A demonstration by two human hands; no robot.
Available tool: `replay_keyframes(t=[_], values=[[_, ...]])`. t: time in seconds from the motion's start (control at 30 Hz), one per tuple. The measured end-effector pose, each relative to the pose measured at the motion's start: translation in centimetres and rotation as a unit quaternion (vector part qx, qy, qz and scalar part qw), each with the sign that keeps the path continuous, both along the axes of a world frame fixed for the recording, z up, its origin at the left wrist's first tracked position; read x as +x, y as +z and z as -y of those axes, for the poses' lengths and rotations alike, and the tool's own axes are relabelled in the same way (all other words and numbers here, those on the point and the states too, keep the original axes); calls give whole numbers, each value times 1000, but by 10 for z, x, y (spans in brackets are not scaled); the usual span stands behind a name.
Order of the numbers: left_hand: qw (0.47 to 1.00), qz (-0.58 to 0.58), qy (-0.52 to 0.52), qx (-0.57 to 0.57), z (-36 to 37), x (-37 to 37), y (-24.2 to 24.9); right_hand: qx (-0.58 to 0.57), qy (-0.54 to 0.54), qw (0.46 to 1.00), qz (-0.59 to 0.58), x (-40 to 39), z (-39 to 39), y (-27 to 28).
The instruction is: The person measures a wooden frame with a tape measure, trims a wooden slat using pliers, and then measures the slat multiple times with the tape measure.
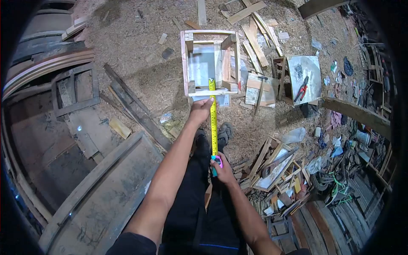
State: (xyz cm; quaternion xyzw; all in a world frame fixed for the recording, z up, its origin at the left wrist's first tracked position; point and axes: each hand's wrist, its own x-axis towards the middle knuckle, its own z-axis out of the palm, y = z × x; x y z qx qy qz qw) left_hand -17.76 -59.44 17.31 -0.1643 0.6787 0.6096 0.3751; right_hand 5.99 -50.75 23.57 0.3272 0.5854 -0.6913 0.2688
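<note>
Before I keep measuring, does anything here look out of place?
Yes: red-handled pliers lie loose on the pale, dark-smudged square panel, and broken wooden scraps sit in a jumbled heap at lower right.

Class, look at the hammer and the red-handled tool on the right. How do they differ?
The hammer has one straight, brownish handle; the red-handled tool has two handles. The hammer looks longer than the red-handled tool. The hammer lies across pale wood pieces, while the red-handled tool rests on a scuffed panel. Both lie untouched.
</note>
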Motion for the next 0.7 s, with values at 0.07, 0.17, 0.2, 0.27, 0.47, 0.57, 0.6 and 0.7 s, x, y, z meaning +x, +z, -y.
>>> replay_keyframes(t=[0.07,0.17,0.2,0.27,0.47,0.57,0.6,0.7], values=[[998,-42,-26,-25,6,1,-17,12,-8,1000,-17,-27,-3,-5],[999,-16,44,13,12,12,6,23,-11,998,-61,-58,-9,-28],[999,-17,43,13,19,19,2,11,-12,998,-61,-68,-12,-40],[999,42,6,-12,41,37,-12,-5,-17,998,-61,-88,-15,-52],[981,-12,173,-90,77,29,15,72,-19,991,-108,-116,-17,-69],[950,-132,262,-110,57,-15,53,24,4,999,-43,-126,-21,-60],[945,-194,240,-104,46,-37,66,24,5,999,-43,-129,-23,-60],[936,-277,200,-83,36,-72,72,-25,4,1000,9,-131,-24,-68]])
